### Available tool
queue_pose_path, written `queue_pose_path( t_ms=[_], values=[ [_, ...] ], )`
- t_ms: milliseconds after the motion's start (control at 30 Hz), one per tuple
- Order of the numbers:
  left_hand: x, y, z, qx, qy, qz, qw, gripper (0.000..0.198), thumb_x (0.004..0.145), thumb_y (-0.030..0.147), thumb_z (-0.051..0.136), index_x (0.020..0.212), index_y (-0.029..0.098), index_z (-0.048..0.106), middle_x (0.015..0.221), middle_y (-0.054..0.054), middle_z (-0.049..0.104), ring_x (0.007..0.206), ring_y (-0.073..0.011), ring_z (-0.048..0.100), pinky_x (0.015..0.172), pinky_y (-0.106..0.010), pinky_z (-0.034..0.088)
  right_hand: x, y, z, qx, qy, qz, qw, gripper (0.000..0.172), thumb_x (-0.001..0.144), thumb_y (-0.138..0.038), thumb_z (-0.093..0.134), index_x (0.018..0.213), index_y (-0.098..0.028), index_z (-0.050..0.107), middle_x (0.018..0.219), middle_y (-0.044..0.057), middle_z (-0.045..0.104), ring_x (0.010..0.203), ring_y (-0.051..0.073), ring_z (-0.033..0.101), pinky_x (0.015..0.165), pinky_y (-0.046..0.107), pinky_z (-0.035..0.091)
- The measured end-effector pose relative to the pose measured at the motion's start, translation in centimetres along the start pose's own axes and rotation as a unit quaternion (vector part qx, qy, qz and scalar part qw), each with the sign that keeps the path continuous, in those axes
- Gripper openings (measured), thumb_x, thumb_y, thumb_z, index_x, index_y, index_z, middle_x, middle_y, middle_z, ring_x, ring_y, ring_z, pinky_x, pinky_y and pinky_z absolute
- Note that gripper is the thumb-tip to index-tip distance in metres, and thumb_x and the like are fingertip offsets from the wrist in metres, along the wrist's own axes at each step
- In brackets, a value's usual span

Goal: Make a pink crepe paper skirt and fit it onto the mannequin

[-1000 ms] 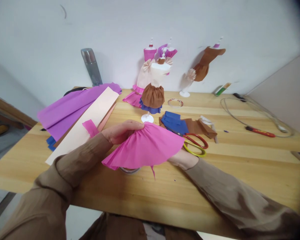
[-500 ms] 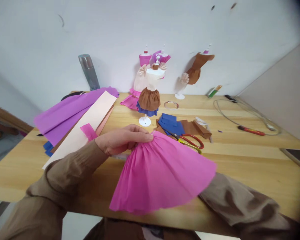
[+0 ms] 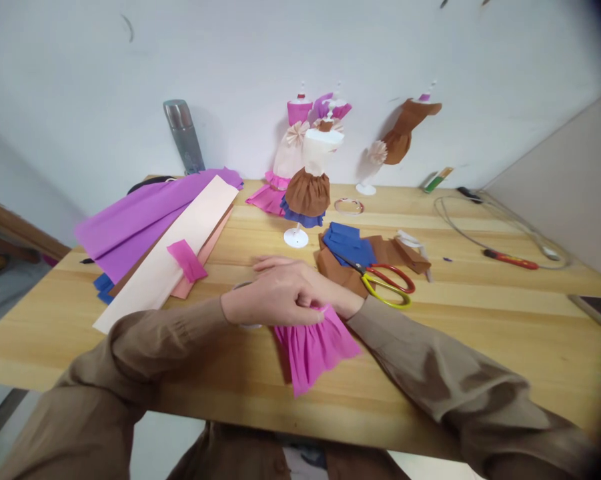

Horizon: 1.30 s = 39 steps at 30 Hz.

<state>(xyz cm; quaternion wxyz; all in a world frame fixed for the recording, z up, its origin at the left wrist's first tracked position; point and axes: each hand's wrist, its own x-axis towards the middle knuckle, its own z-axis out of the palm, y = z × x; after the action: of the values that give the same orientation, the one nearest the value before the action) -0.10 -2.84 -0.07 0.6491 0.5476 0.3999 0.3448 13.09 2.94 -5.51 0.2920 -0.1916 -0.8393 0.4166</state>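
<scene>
My left hand (image 3: 265, 298) is closed in a pinch on the gathered waist of a pink pleated crepe-paper skirt (image 3: 317, 347), which hangs over the near part of the table. Behind it, my right hand (image 3: 323, 281) crosses to the left with its visible fingers stretched out; their tips are partly covered. A pale round rim, perhaps a tape roll (image 3: 253, 326), peeks out beneath my left hand, mostly hidden. Right of my right wrist lie scissors (image 3: 387, 287) with one red and one yellow handle, beside folded blue paper (image 3: 349, 243) and brown paper (image 3: 397, 255).
A small dress form (image 3: 296, 237) in a brown and blue skirt stands mid-table, with other dressed forms behind. Purple paper (image 3: 145, 220), a cream strip (image 3: 175, 247) and a pink scrap (image 3: 186, 261) lie left. A flask (image 3: 186, 143), a cable (image 3: 447, 223) and a red-handled tool (image 3: 510, 260) are farther back.
The pink skirt has swung down and turned, so less of it shows. My right hand has come out from behind it and reached left, behind my left hand. My left hand keeps its pinch.
</scene>
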Motion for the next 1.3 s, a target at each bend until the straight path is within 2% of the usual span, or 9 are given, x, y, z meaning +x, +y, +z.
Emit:
queue_pose_path(
  t_ms=[133,233,367,533,700,833,933,1067,1300],
  values=[
    [1.0,-0.1,-1.2,0.243,-0.072,0.015,0.967,0.042,0.073,0.023,0.066,0.042,0.019,0.038,0.045,0.005,0.034,0.048,-0.0083,0.028,0.051,-0.028,0.016,-1.0,0.2,-1.8,0.058,0.067,0.085,0.992,0.030,0.088,-0.040,0.057,0.101,-0.017,0.072,0.103,0.011,0.074,0.095,0.021,0.071,0.087,0.037,0.057],
    [1.8,-0.6,-1.7,0.270,-0.094,0.021,0.958,0.043,0.080,0.031,0.060,0.047,0.019,0.035,0.050,0.004,0.034,0.052,-0.0087,0.031,0.052,-0.028,0.021,-2.3,-1.0,-3.5,0.109,0.054,0.138,0.983,0.043,0.097,-0.046,0.043,0.102,-0.013,0.070,0.087,0.012,0.075,0.076,0.019,0.072,0.070,0.034,0.059],
    [2.2,-1.2,-1.6,0.285,-0.086,0.018,0.954,0.033,0.080,0.029,0.058,0.056,0.018,0.038,0.057,0.005,0.033,0.056,-0.0083,0.032,0.053,-0.025,0.023,-3.4,-2.6,-4.5,0.077,0.005,0.199,0.977,0.031,0.081,-0.041,0.069,0.096,-0.014,0.072,0.090,0.008,0.074,0.081,0.017,0.068,0.077,0.030,0.053],
    [2.4,-2.1,-1.6,0.305,-0.065,-0.002,0.950,0.039,0.077,0.039,0.062,0.055,0.018,0.037,0.055,0.007,0.029,0.054,-0.0072,0.028,0.050,-0.024,0.019,-3.8,-1.9,-4.1,0.101,0.012,0.234,0.967,0.032,0.074,-0.040,0.075,0.093,-0.014,0.071,0.071,0.001,0.067,0.063,0.012,0.059,0.061,0.026,0.047],
    [2.7,-2.9,-1.8,0.277,-0.076,0.012,0.958,0.044,0.078,0.046,0.060,0.055,0.018,0.036,0.055,0.007,0.030,0.054,-0.0070,0.027,0.051,-0.025,0.019,-3.6,0.8,-4.5,0.122,0.093,0.257,0.954,0.047,0.073,-0.052,0.071,0.098,-0.012,0.070,0.079,0.008,0.071,0.069,0.018,0.065,0.067,0.033,0.053],
    [2.8,-3.4,-1.8,0.258,-0.096,0.017,0.961,0.046,0.081,0.048,0.057,0.055,0.019,0.033,0.055,0.007,0.028,0.054,-0.0070,0.024,0.052,-0.026,0.017,-1.3,4.4,-4.8,0.049,0.191,0.270,0.942,0.046,0.079,-0.038,0.070,0.116,-0.012,0.063,0.104,0.011,0.070,0.076,0.017,0.065,0.064,0.030,0.053],
    [2.8,-3.6,-1.7,0.254,-0.107,0.008,0.961,0.048,0.081,0.052,0.058,0.055,0.019,0.034,0.056,0.007,0.026,0.054,-0.0071,0.024,0.052,-0.026,0.016,1.3,7.1,-4.7,-0.005,0.205,0.293,0.934,0.034,0.084,-0.031,0.069,0.109,-0.008,0.064,0.094,0.011,0.069,0.075,0.018,0.065,0.066,0.033,0.055],
    [2.7,-3.8,-1.7,0.241,-0.118,-0.001,0.963,0.048,0.080,0.052,0.060,0.056,0.018,0.036,0.056,0.007,0.028,0.055,-0.0072,0.025,0.052,-0.025,0.017,4.0,8.4,-4.6,-0.051,0.206,0.294,0.932,0.031,0.094,-0.036,0.059,0.117,-0.015,0.060,0.114,0.007,0.063,0.096,0.018,0.064,0.081,0.038,0.056],
    [2.2,-3.0,-1.7,0.168,-0.134,-0.027,0.976,0.039,0.080,0.045,0.059,0.059,0.018,0.041,0.058,0.007,0.032,0.056,-0.0076,0.029,0.054,-0.025,0.020,2.2,2.6,-6.6,0.001,0.109,0.256,0.961,0.022,0.085,-0.034,0.061,0.079,-0.013,0.066,0.049,-0.004,0.050,0.047,0.009,0.044,0.050,0.024,0.038]
  ],
)
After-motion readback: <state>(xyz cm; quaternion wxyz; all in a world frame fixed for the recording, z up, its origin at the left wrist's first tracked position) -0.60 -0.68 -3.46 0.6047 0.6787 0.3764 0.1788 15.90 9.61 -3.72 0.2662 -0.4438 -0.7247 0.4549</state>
